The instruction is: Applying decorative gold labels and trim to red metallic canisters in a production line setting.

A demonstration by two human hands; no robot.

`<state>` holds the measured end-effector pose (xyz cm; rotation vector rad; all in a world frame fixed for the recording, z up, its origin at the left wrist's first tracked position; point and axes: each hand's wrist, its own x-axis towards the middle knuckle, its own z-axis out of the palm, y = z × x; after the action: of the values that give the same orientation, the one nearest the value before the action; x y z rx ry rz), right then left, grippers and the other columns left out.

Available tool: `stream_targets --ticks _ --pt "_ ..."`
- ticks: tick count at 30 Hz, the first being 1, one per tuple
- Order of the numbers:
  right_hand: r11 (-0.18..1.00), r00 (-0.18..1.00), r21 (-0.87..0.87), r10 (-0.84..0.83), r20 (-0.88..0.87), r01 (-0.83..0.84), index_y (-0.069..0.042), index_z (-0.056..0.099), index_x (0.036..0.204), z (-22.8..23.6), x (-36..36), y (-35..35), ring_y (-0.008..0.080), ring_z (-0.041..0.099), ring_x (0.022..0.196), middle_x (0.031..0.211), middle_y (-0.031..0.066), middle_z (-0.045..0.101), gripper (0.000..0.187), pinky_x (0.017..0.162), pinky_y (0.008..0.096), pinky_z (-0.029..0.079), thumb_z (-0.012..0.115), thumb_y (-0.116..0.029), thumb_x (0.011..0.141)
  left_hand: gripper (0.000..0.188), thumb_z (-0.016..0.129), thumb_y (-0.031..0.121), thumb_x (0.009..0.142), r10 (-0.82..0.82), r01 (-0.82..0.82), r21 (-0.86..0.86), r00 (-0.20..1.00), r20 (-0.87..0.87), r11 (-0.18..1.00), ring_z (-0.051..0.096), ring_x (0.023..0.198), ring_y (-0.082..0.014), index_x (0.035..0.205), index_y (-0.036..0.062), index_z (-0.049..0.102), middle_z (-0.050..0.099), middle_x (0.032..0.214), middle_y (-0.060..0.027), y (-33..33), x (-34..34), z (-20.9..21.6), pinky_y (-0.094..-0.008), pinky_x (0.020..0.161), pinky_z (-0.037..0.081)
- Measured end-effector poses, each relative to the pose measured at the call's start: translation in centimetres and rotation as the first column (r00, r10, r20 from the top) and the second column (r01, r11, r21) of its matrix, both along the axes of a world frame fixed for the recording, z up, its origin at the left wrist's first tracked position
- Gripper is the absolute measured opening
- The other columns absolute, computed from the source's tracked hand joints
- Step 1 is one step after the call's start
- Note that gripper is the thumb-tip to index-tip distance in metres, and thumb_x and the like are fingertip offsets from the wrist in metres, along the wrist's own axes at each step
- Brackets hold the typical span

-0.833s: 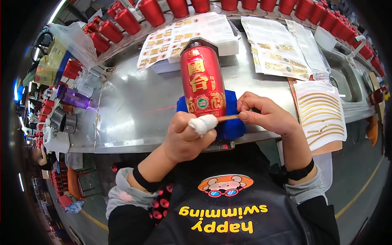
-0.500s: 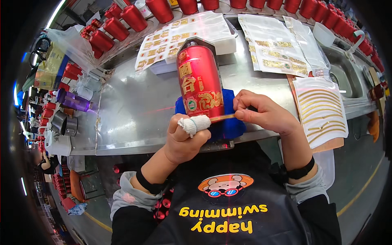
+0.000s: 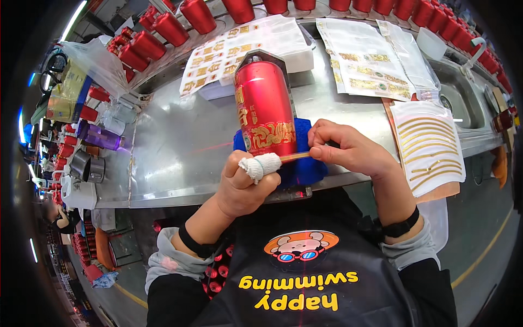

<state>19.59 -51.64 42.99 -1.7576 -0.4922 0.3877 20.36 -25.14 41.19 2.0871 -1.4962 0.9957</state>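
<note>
A glossy red bottle (image 3: 269, 103) with gold decoration lies with its base toward me, its neck end in a dark angular holder (image 3: 256, 55). A thin gold strip (image 3: 296, 157) runs along the bottle's near end. Its right end is pinched between thumb and forefinger of my right hand (image 3: 351, 151). My left hand (image 3: 239, 188) is closed at the bottle's lower left; a white cloth wrap (image 3: 261, 167), tied with a band, covers one finger and presses at the strip's other end. Whether those fingers grip anything else is hidden. Beneath the bottle's end is a blue cloth (image 3: 310, 170).
Right of my hand, a white sheet (image 3: 419, 182) carries several curved gold strips. Gold decal sheets (image 3: 199, 68) top white containers behind the bottle; more decal sheets (image 3: 354, 52) lie farther right, near a sink (image 3: 463, 106). Red bottles (image 3: 197, 15) line the far edge.
The red bottle has turned about its long axis, carrying its gold decoration leftward. Bottles along the far edge have shifted left. Both hands keep nearly the same place.
</note>
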Motion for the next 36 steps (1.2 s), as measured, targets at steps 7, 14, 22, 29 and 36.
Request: stream_targets --ticks 7,14,22,29,36 --pt "0.999 0.995 0.018 -0.029 0.097 0.028 -0.003 0.059 0.083 -1.1 0.2 -0.2 0.013 0.05 0.08 0.09 0.0041 0.051 0.022 0.068 0.0272 0.044 0.065 -0.022 0.091 0.024 0.071 0.008 0.055 -0.117 0.113 0.153 0.993 0.019 0.982 0.049 0.09 -0.0243 0.078 0.015 0.067 0.059 0.115 -0.0016 -1.2 0.8 1.7 -0.0352 0.069 0.044" --pt "1.0 0.998 -0.019 -0.005 -0.057 0.004 -0.004 0.054 0.078 0.0 0.1 0.1 0.0136 0.045 0.088 0.093 0.0024 0.052 0.027 0.079 0.0266 0.038 0.065 -0.024 0.092 0.027 0.071 0.001 0.05 0.065 -0.068 -0.021 0.99 -0.126 0.997 0.051 0.086 -0.0277 0.071 0.0159 0.063 0.055 0.097 -0.0025 -0.2 -0.6 0.3 -0.0354 0.071 0.042" --pt "1.0 0.997 0.002 0.025 0.068 -0.026 -0.004 0.054 0.078 2.1 -0.8 0.0 0.0139 0.046 0.09 0.095 0.0033 0.052 0.029 0.079 0.0267 0.039 0.065 -0.025 0.093 0.027 0.072 0.001 0.052 0.041 -0.039 0.016 0.992 -0.116 0.999 0.052 0.087 -0.0284 0.072 0.0167 0.062 0.054 0.104 -0.0041 -0.1 -0.3 0.6 -0.0375 0.074 0.044" --pt "0.999 0.996 -0.051 -0.014 0.089 0.019 -0.003 0.054 0.078 0.8 -0.5 -0.5 0.0136 0.047 0.088 0.094 0.0039 0.051 0.027 0.077 0.0267 0.039 0.064 -0.023 0.093 0.023 0.071 0.004 0.056 -0.038 0.039 0.017 0.999 -0.019 0.999 0.051 0.087 -0.0259 0.076 0.0137 0.064 0.059 0.11 -0.0035 -0.1 0.2 0.3 -0.035 0.069 0.044" --pt "0.999 0.997 -0.022 -0.045 0.055 0.047 -0.004 0.052 0.077 -0.2 -0.2 -0.2 0.0134 0.047 0.087 0.093 0.0031 0.051 0.027 0.077 0.0261 0.039 0.064 -0.022 0.093 0.02 0.069 0.005 0.056 -0.112 0.113 0.118 0.994 -0.01 0.987 0.051 0.085 -0.0248 0.073 0.0126 0.064 0.059 0.116 -0.004 -1.2 0.5 1.5 -0.0352 0.066 0.044"
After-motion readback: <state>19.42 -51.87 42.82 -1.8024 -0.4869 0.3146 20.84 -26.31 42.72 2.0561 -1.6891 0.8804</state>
